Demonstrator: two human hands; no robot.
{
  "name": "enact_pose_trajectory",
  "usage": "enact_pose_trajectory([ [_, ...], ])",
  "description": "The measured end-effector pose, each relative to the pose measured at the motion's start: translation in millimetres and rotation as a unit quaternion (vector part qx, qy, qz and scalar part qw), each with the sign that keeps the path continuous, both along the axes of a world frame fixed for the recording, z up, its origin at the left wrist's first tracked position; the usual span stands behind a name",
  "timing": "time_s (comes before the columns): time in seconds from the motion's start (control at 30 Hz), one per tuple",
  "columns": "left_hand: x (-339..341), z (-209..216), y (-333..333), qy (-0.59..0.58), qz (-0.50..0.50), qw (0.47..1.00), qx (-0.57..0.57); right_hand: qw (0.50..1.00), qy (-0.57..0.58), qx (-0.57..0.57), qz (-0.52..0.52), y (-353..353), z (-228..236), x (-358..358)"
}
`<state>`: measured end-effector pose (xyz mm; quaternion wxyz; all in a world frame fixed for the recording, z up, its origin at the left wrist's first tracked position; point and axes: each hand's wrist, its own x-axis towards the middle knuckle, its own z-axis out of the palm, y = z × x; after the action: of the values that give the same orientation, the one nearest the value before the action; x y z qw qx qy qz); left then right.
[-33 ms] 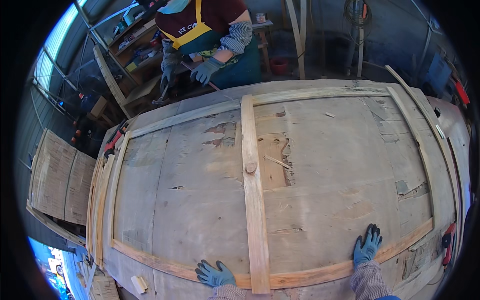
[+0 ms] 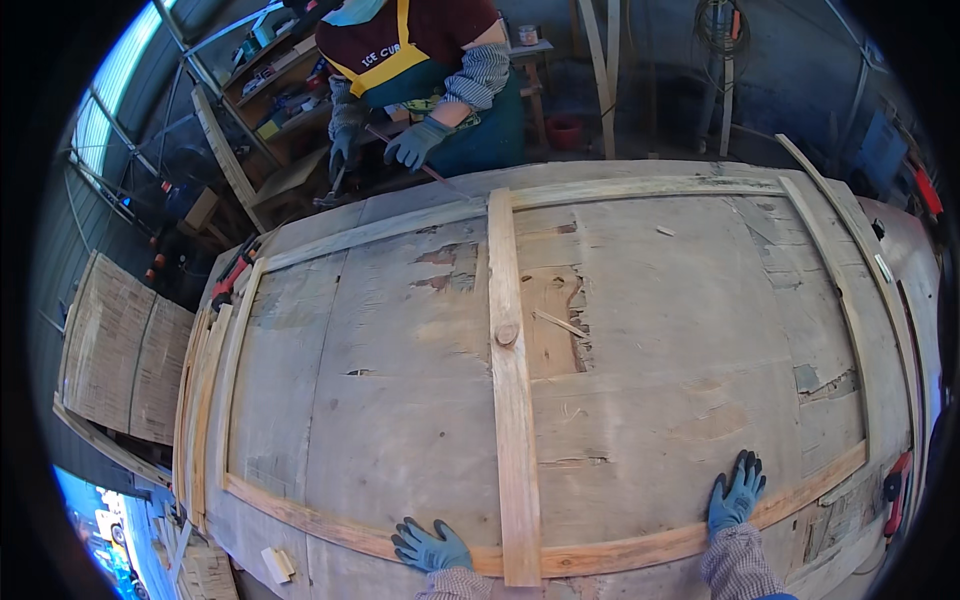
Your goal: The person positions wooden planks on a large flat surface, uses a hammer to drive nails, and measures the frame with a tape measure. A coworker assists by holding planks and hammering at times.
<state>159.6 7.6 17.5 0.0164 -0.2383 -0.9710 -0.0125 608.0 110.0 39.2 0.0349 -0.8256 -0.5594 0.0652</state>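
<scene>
A large rectangular frame of wooden slats lies flat on a worn plywood worktop [image 2: 660, 330]. My left hand [image 2: 433, 546], in a blue and black work glove, rests with fingers spread on the near slat [image 2: 620, 552], left of the middle. Farther right, my right hand [image 2: 736, 492], gloved alike, presses on the same slat with its fingers stretched out over the inner edge. Between my hands, the end of a middle crosspiece [image 2: 512, 420] overlaps the near slat; this board has a round knot and runs across to the far slat [image 2: 640, 190].
Across the table stands a co-worker in an apron [image 2: 440, 90], a hammer [image 2: 332, 192] in one gloved hand and a thin rod in the other. Red and black power tools lie at the left [image 2: 232, 278] and right [image 2: 897, 490] edges. Loose slats [image 2: 205, 400] lie along the left side.
The view has shifted very slightly. My hands and the wooden frame keep their places.
</scene>
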Motion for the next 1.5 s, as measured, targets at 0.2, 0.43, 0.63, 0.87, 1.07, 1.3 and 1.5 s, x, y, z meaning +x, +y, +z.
enact_pose_trajectory([
  [0.2,0,0,-1,0.001,0.006,1.0,-0.003,0.999,-0.006,-0.031,-0.017,3,5,-5],
  [0.43,1,-1,0,0.013,-0.002,1.0,0.001,0.999,-0.013,-0.027,-0.011,3,5,-3],
  [0.63,2,2,2,0.008,0.003,1.0,-0.005,0.999,-0.018,-0.03,-0.012,2,2,-2],
  [0.87,2,2,2,0.004,0.007,1.0,-0.007,1.0,-0.016,-0.023,-0.007,3,4,-3],
  [1.07,3,5,4,-0.012,0.016,1.0,-0.016,0.999,-0.016,-0.028,-0.009,3,6,-4],
  [1.3,4,8,5,-0.018,0.019,0.999,-0.019,0.999,-0.017,-0.039,-0.014,4,6,-4],
  [1.5,3,8,5,-0.02,0.023,0.999,-0.018,0.999,-0.016,-0.04,-0.015,4,7,-5],
])
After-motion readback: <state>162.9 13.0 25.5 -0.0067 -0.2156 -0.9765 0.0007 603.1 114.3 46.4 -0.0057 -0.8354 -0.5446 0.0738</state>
